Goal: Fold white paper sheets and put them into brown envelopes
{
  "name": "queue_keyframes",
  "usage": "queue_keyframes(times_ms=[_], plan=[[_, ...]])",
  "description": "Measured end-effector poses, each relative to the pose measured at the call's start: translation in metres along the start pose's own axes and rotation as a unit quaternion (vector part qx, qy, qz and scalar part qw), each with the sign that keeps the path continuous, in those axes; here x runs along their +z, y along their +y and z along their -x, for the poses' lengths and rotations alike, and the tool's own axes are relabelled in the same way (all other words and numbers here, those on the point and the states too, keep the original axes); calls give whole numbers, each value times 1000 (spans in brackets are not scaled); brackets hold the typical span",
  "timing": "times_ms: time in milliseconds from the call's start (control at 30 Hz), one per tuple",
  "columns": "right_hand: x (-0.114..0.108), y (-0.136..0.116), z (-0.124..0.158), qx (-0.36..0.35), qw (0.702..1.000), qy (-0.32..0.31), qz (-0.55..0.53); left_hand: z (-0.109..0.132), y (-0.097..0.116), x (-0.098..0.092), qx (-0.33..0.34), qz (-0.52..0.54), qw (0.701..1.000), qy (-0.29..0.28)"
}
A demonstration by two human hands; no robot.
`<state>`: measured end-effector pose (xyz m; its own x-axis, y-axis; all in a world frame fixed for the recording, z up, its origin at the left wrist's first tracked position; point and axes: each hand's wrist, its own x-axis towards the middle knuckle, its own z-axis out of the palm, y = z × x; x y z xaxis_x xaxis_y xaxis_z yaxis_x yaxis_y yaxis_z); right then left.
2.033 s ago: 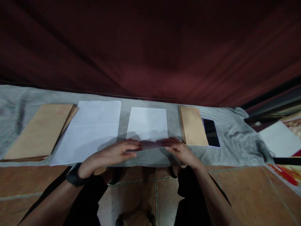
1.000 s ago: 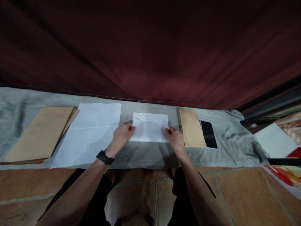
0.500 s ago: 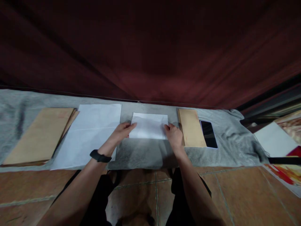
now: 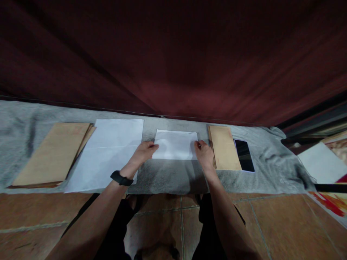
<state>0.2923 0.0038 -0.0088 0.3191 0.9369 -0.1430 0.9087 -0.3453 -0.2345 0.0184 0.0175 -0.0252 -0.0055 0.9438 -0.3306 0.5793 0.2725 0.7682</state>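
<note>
A folded white sheet of paper (image 4: 175,145) lies in front of me on the grey cloth. Its left edge is pinched by my left hand (image 4: 146,150), which has a black band at the wrist. At the opposite edge, my right hand (image 4: 204,153) grips the same paper between thumb and curled fingers. Larger white sheets (image 4: 114,144) with a crease across them lie left of my left hand. Just right of my right hand is a small stack of brown envelopes (image 4: 225,148).
Bigger brown envelopes (image 4: 54,153) are stacked at the far left, overlapping the white sheets. A phone (image 4: 244,155) rests beside the small envelopes. The grey cloth (image 4: 273,162) ends at a dark red curtain (image 4: 173,83) behind. Printed items and a white board (image 4: 321,162) stand at the right.
The whole scene has shifted slightly to the right in view. Both hands keep their hold on the paper's two ends, and it looks slightly flatter.
</note>
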Motion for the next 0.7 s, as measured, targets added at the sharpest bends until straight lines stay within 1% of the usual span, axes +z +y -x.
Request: queue_keyframes(times_ms=[67,267,433,567,700], plan=[[0,0,1,-2,1000,0,3,-1,1,0,5,-31,999,1],[2,-5,6,-5,999,17,33,-3,5,0,8,-68,998,14],[0,-4,6,-7,1000,-8,24,2,9,-3,9,-95,995,16],[-1,1,6,-22,999,-30,3,7,7,-8,1,-127,992,-6],[0,5,10,-28,999,-34,24,9,5,-10,5,-138,990,-15]])
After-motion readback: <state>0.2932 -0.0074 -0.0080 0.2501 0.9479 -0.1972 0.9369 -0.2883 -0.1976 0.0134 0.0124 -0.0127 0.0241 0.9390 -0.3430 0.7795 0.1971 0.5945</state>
